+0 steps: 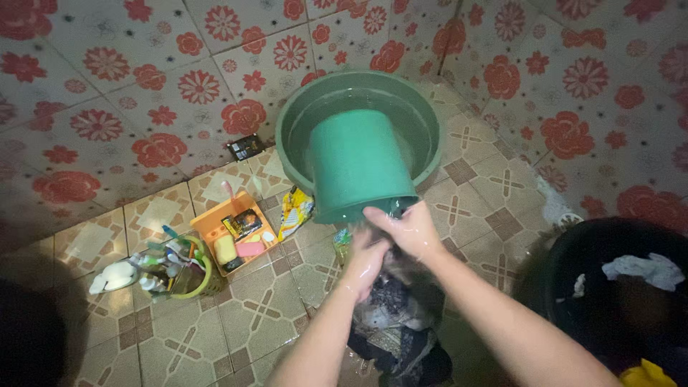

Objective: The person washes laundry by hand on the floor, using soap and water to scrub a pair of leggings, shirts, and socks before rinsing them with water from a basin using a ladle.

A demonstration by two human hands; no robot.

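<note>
Your right hand (410, 231) sits at the centre of the frame, fingers curled over the rim of a small green plastic bucket (358, 166), which you hold tipped so that its base points toward the top of the frame and its mouth faces down toward you. Your left hand (364, 264) is just below and to the left of the right one, touching it; its fingers are bent inward, but you cannot tell from this view whether they grip anything, since the wet skin and the dark cloth under them blur together.

The bucket leans over the near rim of a wide round green plastic basin (301, 115) in the upper centre, which holds water. Below your hands, at the bottom centre, lies a heap of dark wet clothing (401, 337) on the brown-and-cream patterned tile floor (251, 315).

At centre left, an orange plastic tray (213, 223) holds soap bars and small items, with a yellow sachet (295, 209) just to its right. Further left stands a yellow-green caddy (188, 276) of brushes. A black tub (566, 287) with a white cloth (641, 269) fills the lower right.
</note>
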